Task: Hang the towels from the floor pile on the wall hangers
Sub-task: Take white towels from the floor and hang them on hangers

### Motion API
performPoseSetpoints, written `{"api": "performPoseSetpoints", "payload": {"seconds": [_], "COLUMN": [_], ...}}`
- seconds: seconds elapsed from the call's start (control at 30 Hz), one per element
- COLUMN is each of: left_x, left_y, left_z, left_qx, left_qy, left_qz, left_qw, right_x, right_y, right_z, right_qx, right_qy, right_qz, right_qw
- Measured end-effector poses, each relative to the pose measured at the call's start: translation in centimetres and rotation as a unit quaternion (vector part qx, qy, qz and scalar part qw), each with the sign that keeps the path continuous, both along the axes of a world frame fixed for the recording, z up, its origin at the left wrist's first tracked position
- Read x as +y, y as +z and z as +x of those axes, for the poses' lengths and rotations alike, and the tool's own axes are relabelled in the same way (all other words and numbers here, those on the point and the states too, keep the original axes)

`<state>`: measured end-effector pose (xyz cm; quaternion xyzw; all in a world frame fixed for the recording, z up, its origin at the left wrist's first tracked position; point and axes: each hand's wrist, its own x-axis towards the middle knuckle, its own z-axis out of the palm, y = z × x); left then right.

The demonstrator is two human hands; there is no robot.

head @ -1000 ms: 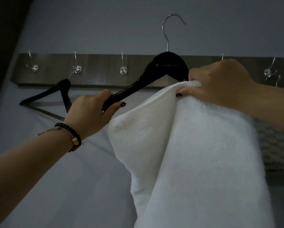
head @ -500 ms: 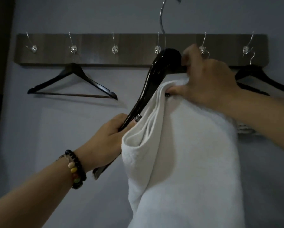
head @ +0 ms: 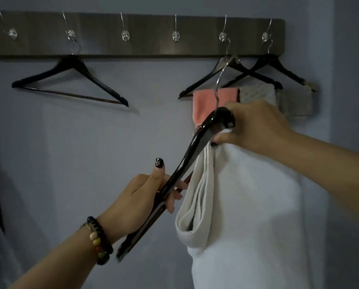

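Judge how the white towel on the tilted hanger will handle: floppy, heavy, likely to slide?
White towel looks floppy: it sags in deep folds. Probably bulky, given its thick layered edge. It may slide along the glossy, steeply tilted black hanger unless the right hand pinches it.

held hanger [head: 187,161]: glossy black, smooth, with a bright metal hook
white towel [head: 247,205]: thick matt cloth, soft nap, bunched under the right fingers [head: 220,140]
wall rail [head: 149,46]: dark matt wood, visible grain
rail hooks [head: 176,35]: shiny metal
pink towel [head: 203,105]: matt cloth
bracelet [head: 99,240]: smooth beads
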<state>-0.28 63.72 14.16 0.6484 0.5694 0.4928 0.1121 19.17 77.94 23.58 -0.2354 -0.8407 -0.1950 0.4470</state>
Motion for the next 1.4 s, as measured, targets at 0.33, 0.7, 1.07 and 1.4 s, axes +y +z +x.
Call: {"api": "performPoseSetpoints", "payload": {"seconds": [0.33, 0.7, 1.07, 1.4], "left_x": [-3.6, -0.6, -0.2, 2.2], "left_y": [0.5, -3.1, -13.3, -22.9], "left_z": [6.8, 15.4, 24.6, 29.8], "left_qx": [-0.042, 0.147, 0.042, -0.108], "left_qy": [-0.027, 0.034, 0.045, 0.075], "left_qz": [-0.209, -0.121, -0.109, -0.230], "left_qw": [0.977, 0.981, 0.992, 0.964], "right_x": [-8.3, -9.2, -7.9, -7.8], "right_y": [-6.2, -10.5, -22.2, -32.8], "right_z": [4.3, 12.3, 21.5, 27.1], "right_qx": [-0.007, 0.017, 0.093, 0.077], "right_qy": [-0.024, -0.024, 0.008, 0.016], "right_qz": [0.056, 0.035, -0.035, -0.568], "right_qw": [0.998, 0.999, 0.995, 0.819]}}
